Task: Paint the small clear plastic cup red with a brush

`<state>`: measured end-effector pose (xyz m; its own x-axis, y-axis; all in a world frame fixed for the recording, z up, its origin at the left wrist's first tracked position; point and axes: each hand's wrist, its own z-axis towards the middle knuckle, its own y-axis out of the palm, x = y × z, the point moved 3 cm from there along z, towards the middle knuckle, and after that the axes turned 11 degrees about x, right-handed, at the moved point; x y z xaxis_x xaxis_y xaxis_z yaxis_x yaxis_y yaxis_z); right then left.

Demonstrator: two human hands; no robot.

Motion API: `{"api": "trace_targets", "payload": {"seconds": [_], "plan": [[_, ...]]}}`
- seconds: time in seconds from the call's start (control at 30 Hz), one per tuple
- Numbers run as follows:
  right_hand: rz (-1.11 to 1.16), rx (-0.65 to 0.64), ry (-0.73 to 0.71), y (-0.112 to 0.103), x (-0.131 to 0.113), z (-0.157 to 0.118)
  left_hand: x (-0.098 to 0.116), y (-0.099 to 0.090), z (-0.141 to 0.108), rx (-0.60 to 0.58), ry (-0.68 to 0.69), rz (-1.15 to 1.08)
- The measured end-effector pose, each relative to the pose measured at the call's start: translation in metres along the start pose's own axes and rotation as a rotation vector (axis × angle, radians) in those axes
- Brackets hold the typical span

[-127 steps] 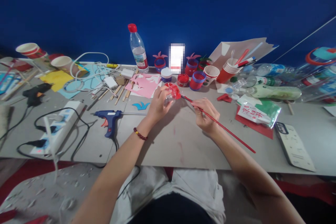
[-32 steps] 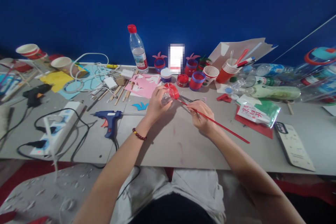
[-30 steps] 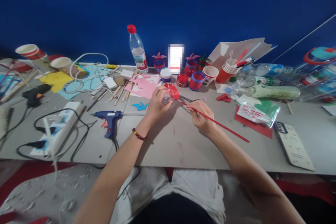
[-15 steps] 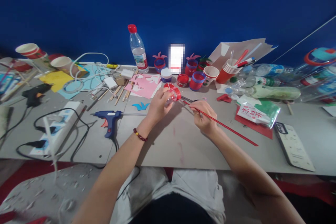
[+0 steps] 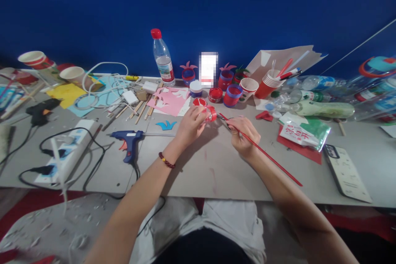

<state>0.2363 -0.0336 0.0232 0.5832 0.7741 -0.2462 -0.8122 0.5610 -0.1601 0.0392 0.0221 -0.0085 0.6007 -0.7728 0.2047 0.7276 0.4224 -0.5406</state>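
My left hand (image 5: 191, 126) is closed around a small clear plastic cup-like piece (image 5: 211, 113) with red paint around its rim, its open side turned toward the right. Between the fingers of my right hand (image 5: 244, 134) is a paintbrush (image 5: 272, 159) with a long red handle; its tip points left, close to the painted rim, and I cannot tell whether it touches. Just behind my left hand lies a round red-and-white piece (image 5: 200, 102). Beyond the hands stand an open jar of red paint (image 5: 215, 94) and a white-lidded jar (image 5: 196, 89).
A blue glue gun (image 5: 130, 142) and a power strip (image 5: 68, 150) lie to the left. Blue leaf cutouts (image 5: 166, 125) and pink paper (image 5: 171, 101) sit near my left hand. A red-and-purple cup (image 5: 232, 95), a bottle (image 5: 163, 60) and a phone (image 5: 346, 173) are around the table.
My right hand has moved slightly right and the brush has tilted, its handle end lower. The painted piece has shifted a little to the right and down with my left hand.
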Motion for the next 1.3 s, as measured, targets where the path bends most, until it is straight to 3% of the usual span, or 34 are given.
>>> {"api": "trace_targets", "payload": {"seconds": [0.37,0.97,1.3], "plan": [[0.025,-0.083,0.048,0.001,-0.004,0.0,0.003,-0.003,0.001,0.071,0.02,0.043],[0.053,-0.231,-0.187,0.005,-0.012,0.003,-0.004,-0.008,-0.001,0.105,-0.137,0.106],[0.078,-0.259,-0.089,0.007,-0.01,0.005,-0.008,-0.012,0.002,0.093,-0.162,0.117]]}}
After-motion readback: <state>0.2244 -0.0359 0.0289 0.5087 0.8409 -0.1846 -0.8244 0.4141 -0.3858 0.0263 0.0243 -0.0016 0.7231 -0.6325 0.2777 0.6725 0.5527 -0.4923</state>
